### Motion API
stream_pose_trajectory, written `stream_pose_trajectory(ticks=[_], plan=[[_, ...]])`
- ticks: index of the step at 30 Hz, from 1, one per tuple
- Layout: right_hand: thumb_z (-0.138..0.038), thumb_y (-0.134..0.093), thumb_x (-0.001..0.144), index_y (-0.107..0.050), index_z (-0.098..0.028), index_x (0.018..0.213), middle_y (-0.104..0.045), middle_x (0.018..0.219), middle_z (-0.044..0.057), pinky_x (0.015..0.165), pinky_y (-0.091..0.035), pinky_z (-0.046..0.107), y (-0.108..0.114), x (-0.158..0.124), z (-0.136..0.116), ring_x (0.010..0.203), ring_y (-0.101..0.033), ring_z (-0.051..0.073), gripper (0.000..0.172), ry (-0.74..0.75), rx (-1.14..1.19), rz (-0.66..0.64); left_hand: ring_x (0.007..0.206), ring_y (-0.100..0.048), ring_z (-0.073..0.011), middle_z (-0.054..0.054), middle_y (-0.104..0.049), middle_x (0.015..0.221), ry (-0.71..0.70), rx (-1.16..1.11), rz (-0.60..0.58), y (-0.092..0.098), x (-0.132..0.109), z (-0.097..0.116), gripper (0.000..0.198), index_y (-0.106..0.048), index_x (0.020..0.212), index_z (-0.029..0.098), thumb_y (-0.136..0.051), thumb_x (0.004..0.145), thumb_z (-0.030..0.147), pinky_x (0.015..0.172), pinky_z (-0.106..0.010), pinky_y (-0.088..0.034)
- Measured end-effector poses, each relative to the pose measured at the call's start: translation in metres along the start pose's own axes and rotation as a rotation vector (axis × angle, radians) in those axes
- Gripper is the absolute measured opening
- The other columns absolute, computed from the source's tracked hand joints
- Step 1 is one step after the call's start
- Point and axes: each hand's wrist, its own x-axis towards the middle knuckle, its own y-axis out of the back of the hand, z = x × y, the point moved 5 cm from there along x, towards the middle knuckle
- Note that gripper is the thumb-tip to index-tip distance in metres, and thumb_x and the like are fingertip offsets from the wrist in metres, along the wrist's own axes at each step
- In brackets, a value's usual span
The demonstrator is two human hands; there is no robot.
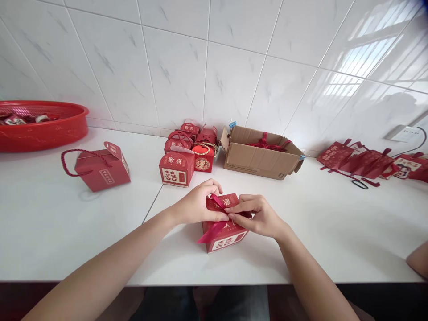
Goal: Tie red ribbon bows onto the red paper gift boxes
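Observation:
A small red gift box [224, 238] with white printed characters stands on the white table [334, 232] near its front edge. A pink-red ribbon [211, 232] runs over the box top and hangs down its left front. My left hand [197, 205] rests on the box top with its fingers pinched on the ribbon. My right hand [259, 216] meets it from the right, fingers also pinched on the ribbon at the top of the box.
Several finished red boxes [182, 154] cluster at the back. A red box with a cord handle [102, 169] sits left. A red basket [40, 125] stands far left, an open cardboard box [261, 154] behind, flat red box blanks [368, 162] right. Another person's arm [417, 258] shows at the right edge.

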Motion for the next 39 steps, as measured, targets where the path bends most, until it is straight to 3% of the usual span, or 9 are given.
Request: stream_pose_trajectory(ticks=[6, 11, 18, 24, 30, 39], plan=[[-0.025, -0.061, 0.085, -0.077, -0.020, 0.084, -0.068, 0.080, 0.006, 0.055, -0.046, 0.023, 0.000, 0.001, -0.003, 0.065, -0.061, 0.012, 0.016, -0.021, -0.006, -0.029, 0.087, -0.052, -0.0187, -0.004, -0.048, 0.105, -0.009, 0.068, -0.008, -0.001, 0.001, 0.000, 0.042, -0.047, 0.070, 0.018, -0.077, 0.060, 0.046, 0.076, -0.033, -0.044], [-0.029, -0.060, 0.085, -0.076, -0.019, 0.089, -0.057, 0.070, 0.002, 0.053, -0.041, 0.023, 0.008, 0.001, 0.007, 0.058, -0.052, 0.009, 0.019, -0.060, -0.064, 0.081, 0.088, -0.051, -0.0182, -0.003, -0.048, 0.100, -0.049, 0.059, 0.112, 0.009, 0.002, -0.001, 0.042, -0.043, 0.074, 0.019, -0.077, 0.062, 0.040, 0.079, -0.032, -0.044], [-0.041, -0.058, 0.087, -0.064, -0.018, 0.095, -0.050, 0.062, -0.003, 0.050, -0.035, 0.022, 0.009, 0.002, 0.029, 0.054, -0.043, 0.009, 0.025, -0.237, 0.198, 0.200, 0.081, -0.051, -0.0155, -0.002, -0.051, 0.090, -0.014, -0.121, 0.106, 0.006, 0.003, -0.006, 0.040, -0.035, 0.062, 0.019, -0.060, 0.079, 0.045, 0.076, -0.030, -0.042], [-0.037, -0.059, 0.086, -0.056, -0.019, 0.093, -0.043, 0.060, -0.006, 0.048, -0.030, 0.021, 0.004, 0.003, 0.024, 0.052, -0.037, 0.008, 0.020, -0.209, 0.287, 0.256, 0.079, -0.051, -0.0161, -0.002, -0.051, 0.091, 0.067, -0.136, 0.218, -0.002, 0.002, -0.011, 0.051, -0.031, 0.057, 0.018, -0.070, 0.070, 0.048, 0.074, -0.032, -0.041], [-0.033, -0.061, 0.085, -0.053, -0.020, 0.090, -0.040, 0.056, -0.008, 0.048, -0.027, 0.021, 0.008, 0.001, 0.024, 0.050, -0.032, 0.007, 0.016, -0.191, 0.334, 0.318, 0.081, -0.054, -0.0163, -0.002, -0.050, 0.095, 0.075, -0.194, 0.135, -0.009, 0.000, -0.005, 0.055, -0.028, 0.054, 0.017, -0.076, 0.064, 0.044, 0.074, -0.031, -0.042], [-0.041, -0.062, 0.083, -0.049, -0.020, 0.078, -0.032, 0.046, -0.010, 0.043, -0.022, 0.019, 0.009, 0.000, 0.026, 0.044, -0.023, 0.005, 0.026, -0.288, 0.366, 0.407, 0.056, -0.039, -0.0047, 0.001, -0.048, 0.091, 0.048, -0.204, 0.061, -0.018, -0.004, 0.002, 0.055, -0.028, 0.049, 0.015, -0.075, 0.067, 0.038, 0.065, -0.028, -0.039]])
